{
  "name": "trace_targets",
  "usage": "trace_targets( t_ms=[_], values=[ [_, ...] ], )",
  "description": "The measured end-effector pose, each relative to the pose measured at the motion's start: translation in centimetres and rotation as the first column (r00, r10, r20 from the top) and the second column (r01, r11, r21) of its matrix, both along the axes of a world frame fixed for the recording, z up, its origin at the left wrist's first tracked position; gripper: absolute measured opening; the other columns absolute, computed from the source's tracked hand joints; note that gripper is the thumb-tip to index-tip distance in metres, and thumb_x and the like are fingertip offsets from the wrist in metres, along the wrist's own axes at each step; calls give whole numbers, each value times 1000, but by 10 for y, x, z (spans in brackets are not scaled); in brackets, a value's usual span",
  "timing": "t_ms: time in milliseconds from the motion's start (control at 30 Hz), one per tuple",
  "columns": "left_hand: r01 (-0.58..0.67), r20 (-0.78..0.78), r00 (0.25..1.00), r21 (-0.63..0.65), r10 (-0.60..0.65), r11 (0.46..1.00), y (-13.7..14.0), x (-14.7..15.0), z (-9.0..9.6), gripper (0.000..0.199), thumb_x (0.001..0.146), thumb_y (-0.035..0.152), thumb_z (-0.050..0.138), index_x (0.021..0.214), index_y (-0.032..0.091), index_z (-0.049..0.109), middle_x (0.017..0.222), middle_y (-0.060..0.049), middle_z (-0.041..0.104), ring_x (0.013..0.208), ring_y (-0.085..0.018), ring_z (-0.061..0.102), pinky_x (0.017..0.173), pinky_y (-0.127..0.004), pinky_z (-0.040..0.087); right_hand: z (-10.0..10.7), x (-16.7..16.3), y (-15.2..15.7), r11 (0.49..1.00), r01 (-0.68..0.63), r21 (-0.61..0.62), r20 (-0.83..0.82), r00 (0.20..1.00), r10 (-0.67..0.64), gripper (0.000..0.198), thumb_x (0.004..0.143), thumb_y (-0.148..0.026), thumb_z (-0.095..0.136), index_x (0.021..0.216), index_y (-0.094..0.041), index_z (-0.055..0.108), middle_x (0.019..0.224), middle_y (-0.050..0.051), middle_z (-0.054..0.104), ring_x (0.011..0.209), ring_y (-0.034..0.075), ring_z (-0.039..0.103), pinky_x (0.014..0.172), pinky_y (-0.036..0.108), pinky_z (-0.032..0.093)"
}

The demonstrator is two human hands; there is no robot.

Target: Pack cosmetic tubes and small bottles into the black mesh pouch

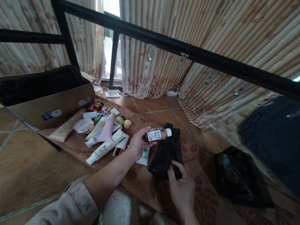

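Two hands are busy: the right hand (182, 186) pinches the near end of a black pouch (160, 159), contents hidden; the left hand (138, 142) grips a small bottle (156, 135) outside it. Farther left, tubes (106, 148) and jars (127, 124) lie loose before a cardboard box (67, 104), so the work looks unfinished.
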State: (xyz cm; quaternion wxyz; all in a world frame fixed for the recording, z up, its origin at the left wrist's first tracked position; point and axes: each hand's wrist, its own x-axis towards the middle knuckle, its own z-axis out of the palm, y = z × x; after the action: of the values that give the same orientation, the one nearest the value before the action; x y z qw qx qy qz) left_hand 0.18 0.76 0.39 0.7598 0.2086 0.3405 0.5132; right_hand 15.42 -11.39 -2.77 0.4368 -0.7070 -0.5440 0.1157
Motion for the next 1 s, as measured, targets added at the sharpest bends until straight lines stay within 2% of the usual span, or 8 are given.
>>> trace_targets(
  t_ms=[200,400,700,1000],
  values=[
    [-49,-23,998,44,51,998,1,0,-1,21,79,31,61,88,13,67,80,-7,71,66,-16,66,55,-23,51,0,0,-1,1000,-7,-7,5,1000,7,30,84,-43,55,97,-20,69,98,7,66,90,22,63,78,33,47],
    [-56,-52,997,97,61,994,2,0,-3,22,75,33,65,85,13,66,79,-6,70,67,-16,65,53,-22,51,0,0,0,1000,-11,11,6,1000,11,30,84,-44,54,96,-20,69,97,8,67,90,23,63,78,33,48],
    [-54,-82,994,187,70,981,3,0,-7,25,71,36,67,85,14,66,78,-4,68,67,-15,63,53,-23,52,2,0,-1,1000,4,-28,-6,1000,-5,30,84,-43,55,97,-20,69,99,7,67,90,22,63,76,32,47],
    [-49,-104,992,200,71,979,1,-1,-4,24,70,35,67,82,15,65,78,-3,66,67,-15,61,53,-23,51,2,-1,-1,1000,-7,-13,-1,1000,7,29,84,-42,55,97,-20,68,100,8,66,92,22,63,78,32,47]
  ],
)
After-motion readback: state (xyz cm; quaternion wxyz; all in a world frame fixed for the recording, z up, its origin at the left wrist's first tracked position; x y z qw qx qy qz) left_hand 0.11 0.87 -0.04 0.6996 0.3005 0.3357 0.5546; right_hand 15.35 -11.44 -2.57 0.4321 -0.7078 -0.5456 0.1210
